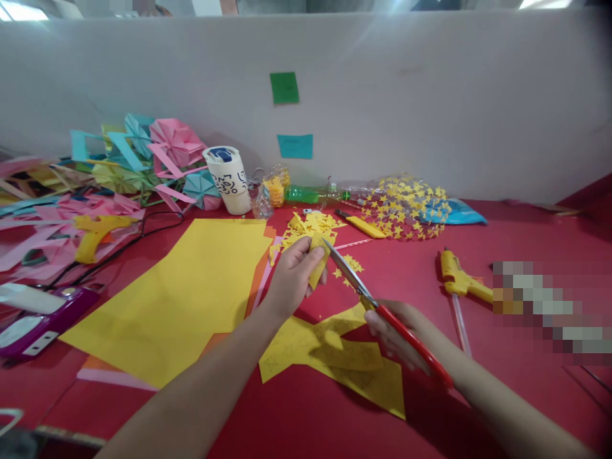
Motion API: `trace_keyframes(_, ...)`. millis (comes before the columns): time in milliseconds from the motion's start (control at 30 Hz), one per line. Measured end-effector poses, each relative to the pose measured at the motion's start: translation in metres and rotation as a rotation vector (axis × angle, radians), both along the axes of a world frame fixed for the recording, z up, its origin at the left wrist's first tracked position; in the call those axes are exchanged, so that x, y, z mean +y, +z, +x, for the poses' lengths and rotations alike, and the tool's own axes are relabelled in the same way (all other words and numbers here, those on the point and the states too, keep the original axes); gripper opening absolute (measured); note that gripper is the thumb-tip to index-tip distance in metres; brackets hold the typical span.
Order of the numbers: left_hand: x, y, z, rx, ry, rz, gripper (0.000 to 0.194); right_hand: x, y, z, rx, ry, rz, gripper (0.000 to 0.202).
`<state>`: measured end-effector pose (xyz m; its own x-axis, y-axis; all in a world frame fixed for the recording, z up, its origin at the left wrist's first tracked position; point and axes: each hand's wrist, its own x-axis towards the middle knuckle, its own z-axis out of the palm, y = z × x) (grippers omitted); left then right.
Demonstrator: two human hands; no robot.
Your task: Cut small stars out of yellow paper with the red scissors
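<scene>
My left hand (291,271) pinches a small folded piece of yellow paper (317,271) above the table. In my right hand (401,322) are red-handled scissors (351,271), their tips at the upper right edge of that piece. Below both hands lies a larger cut piece of yellow paper (329,350), with pencil-like marks on it. Just behind my left hand is a pile of yellow paper scraps and stars (315,223). A few small cut stars (351,262) rest beneath the blades.
Yellow sheets (191,287) lie at left over orange and pink ones. Around them are a glue gun (95,236), a purple power strip (52,312), a white cup (229,182) and paper decorations. Rightward are a cutter knife (366,224), a bag of stars (404,207) and another glue gun (461,277).
</scene>
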<state>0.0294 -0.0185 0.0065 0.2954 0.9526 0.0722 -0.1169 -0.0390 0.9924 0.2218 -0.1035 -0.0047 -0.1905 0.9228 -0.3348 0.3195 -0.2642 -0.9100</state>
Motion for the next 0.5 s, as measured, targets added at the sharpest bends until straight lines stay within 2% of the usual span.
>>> trace_keyframes(500, 0.0045, -0.0020, -0.0051, -0.030, -0.037, 0.000, 0.018, 0.0002, 0.0074, 0.0001, -0.077, 0.024, -0.009, 0.051)
